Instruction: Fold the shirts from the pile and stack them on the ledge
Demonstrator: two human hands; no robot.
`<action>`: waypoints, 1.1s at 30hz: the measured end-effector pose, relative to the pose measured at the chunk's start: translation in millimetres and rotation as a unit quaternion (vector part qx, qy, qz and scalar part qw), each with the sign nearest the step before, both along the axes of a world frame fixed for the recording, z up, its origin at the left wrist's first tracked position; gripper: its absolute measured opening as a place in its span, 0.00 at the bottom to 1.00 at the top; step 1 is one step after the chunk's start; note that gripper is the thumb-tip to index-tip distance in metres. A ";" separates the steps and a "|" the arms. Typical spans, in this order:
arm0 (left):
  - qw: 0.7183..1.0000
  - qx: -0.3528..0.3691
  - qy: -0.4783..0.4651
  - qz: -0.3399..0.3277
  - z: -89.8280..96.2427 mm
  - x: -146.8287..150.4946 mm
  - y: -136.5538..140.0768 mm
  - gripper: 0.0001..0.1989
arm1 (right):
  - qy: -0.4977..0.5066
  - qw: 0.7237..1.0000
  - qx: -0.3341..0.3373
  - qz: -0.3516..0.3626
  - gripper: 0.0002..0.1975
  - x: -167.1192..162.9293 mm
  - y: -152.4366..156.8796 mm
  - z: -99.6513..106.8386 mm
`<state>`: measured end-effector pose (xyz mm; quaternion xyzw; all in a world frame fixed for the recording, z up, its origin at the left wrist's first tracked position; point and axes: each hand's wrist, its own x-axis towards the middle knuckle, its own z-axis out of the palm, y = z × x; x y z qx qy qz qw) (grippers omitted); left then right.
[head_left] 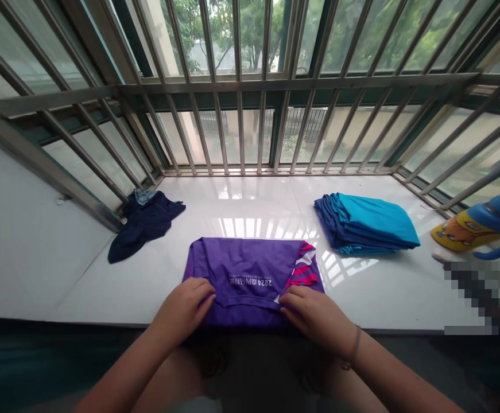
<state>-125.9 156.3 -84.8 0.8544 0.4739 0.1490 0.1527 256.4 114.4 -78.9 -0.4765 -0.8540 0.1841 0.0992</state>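
Observation:
A purple shirt (245, 264) lies folded into a wide rectangle at the front edge of the white ledge. White upside-down print crosses its middle, and pink and white stripes show at its right end. My left hand (189, 304) pinches the fabric at the near left, thumb against fingers. At the near right, my right hand (307, 312) has its fingers closed on the shirt near the striped part. The fabric between the two hands forms a straight crease, with a darker purple layer below it reaching the ledge's edge.
Folded blue and turquoise clothes (370, 223) are stacked at the right. A crumpled navy garment (146, 221) lies at the left by the wall. A blue and yellow bottle (469, 229) stands far right. Metal bars (241, 132) line the back of the white ledge (99, 292).

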 end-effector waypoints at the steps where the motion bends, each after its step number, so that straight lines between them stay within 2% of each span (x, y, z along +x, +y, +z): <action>1: 1.000 0.016 -0.007 -0.004 2.3 4.0 4.4 0.13 | -0.002 1.000 0.015 -0.021 0.10 3.1 5.2 4.0; 4: 0.997 0.065 -0.034 -0.010 1.1 15.8 26.5 0.14 | -0.016 0.992 0.078 -0.101 0.13 15.1 28.0 7.8; 7: 0.996 0.083 -0.036 0.009 -5.5 20.2 66.7 0.17 | -0.033 0.977 0.116 -0.178 0.17 28.9 62.5 5.5; 11: 0.995 0.008 0.029 0.099 -9.4 8.6 137.2 0.20 | -0.059 0.969 0.069 -0.230 0.20 41.7 117.5 1.2; 13: 0.991 -0.042 0.061 0.112 -8.2 -0.1 168.2 0.20 | -0.090 0.969 0.018 -0.230 0.20 44.5 141.6 -1.1; 15: 0.988 -0.096 0.088 0.089 -5.7 -6.9 191.7 0.23 | -0.130 0.969 -0.036 -0.208 0.22 46.1 160.5 -2.6; 18: 0.976 -0.179 0.117 0.036 -0.2 -11.8 215.1 0.17 | -0.156 0.970 -0.099 -0.155 0.12 48.3 180.5 -1.6; 21: 0.970 -0.213 0.116 0.004 6.4 -11.8 232.0 0.12 | -0.151 0.975 -0.116 -0.117 0.04 52.1 196.4 3.7; 24: 0.976 -0.196 0.094 0.018 13.1 -8.4 248.0 0.11 | -0.156 0.975 -0.083 -0.133 0.05 56.8 214.3 12.1; 29: 0.989 -0.104 0.043 0.094 27.5 3.2 268.3 0.10 | -0.157 0.968 0.019 -0.194 0.13 61.4 242.0 33.0; 33: 0.990 -0.038 0.010 0.134 49.7 4.9 259.0 0.11 | -0.127 0.958 0.138 -0.216 0.12 64.6 233.6 51.5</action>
